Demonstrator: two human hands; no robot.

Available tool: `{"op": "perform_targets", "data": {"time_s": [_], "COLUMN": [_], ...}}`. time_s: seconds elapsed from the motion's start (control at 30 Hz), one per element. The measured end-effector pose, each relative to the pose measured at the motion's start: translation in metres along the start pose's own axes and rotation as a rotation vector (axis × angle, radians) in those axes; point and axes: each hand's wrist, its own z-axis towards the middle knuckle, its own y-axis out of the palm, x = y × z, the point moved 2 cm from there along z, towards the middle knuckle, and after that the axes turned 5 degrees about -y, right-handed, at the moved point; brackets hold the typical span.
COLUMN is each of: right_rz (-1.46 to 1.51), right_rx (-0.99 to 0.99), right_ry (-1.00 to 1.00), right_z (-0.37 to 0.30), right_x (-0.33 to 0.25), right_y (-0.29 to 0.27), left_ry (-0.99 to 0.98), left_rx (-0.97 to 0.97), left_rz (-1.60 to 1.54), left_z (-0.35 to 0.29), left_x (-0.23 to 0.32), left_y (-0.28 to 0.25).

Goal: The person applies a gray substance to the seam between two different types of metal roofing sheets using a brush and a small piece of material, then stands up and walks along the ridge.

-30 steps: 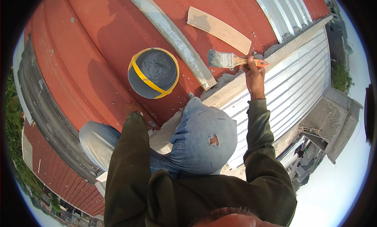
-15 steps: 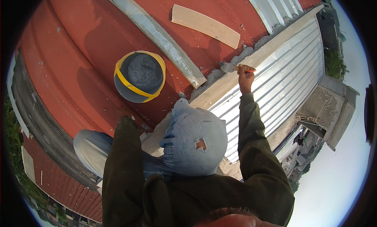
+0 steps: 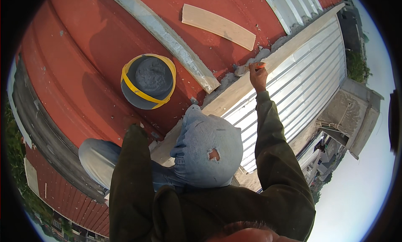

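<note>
HEAD VIEW (one view only).

1. Paintbrush [image 3: 260, 65], orange hdl. Location: upper R of ctr. Held in R hand [image 3: 258, 77]; fingers closed on hdl. Butt shown above the knuckles; bristle end pointed L, beyond the fingertips, at the grey mortar-like seam [image 3: 264, 54]. Contact w/ seam can't be confirmed. Hdl grip prob. chosen so that bristles are put at the seam & fingers kept clear of it.

2. Bucket [image 3: 166, 88], grey, yellow rim & bail; L of ctr, on red roof sheet [image 3: 90, 53]. Grey paste contained. Prob. set there for easy reach from both arms; bail laid across L part of mouth, most of the opening thus left accessible.

3. L hand: lost against roof beyond dark cuff [image 3: 136, 133], lower L of ctr; finger state can't be told.

4. Board [image 3: 218, 26], tan, top ctr, & metal strip [image 3: 176, 45], grey, upper ctr: both laid flat on roof, approx. side by side, untouched.

5. Concrete ledge [image 3: 289, 49], upper R: run alongside seam, below brush hand.
</note>
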Motion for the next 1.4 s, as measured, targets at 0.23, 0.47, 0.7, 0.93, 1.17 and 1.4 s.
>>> {"op": "perform_targets", "data": {"time_s": [0.23, 0.47, 0.7, 0.93, 1.17, 1.4], "right_rz": [-0.08, -0.064, -0.163, -0.144, -0.106, -0.053], "right_rx": [-0.1, -0.061, -0.107, -0.06, -0.061, 0.123], "right_ry": [-0.171, -0.137, -0.115, -0.072, 0.039, 0.152], "right_z": [0.009, 0.015, 0.021, 0.017, 0.012, -0.009], "right_x": [-0.001, -0.008, -0.007, 0.011, 0.007, 0.014], "right_y": [0.013, 0.009, 0.011, -0.004, 0.003, -0.004], "left_ry": [-0.088, -0.018, 0.103, -0.041, -0.154, -0.158], "left_rx": [0.019, 0.083, 0.09, 0.053, 0.014, 0.066], "left_rz": [0.083, 0.026, 0.234, 0.025, 0.03, 0.092], "left_z": [0.007, 0.01, 0.021, -0.016, -0.008, -0.009], "left_x": [-0.009, -0.012, -0.028, 0.029, 0.013, 0.016], "left_y": [0.005, 0.018, 0.029, -0.01, -0.005, -0.003]}}
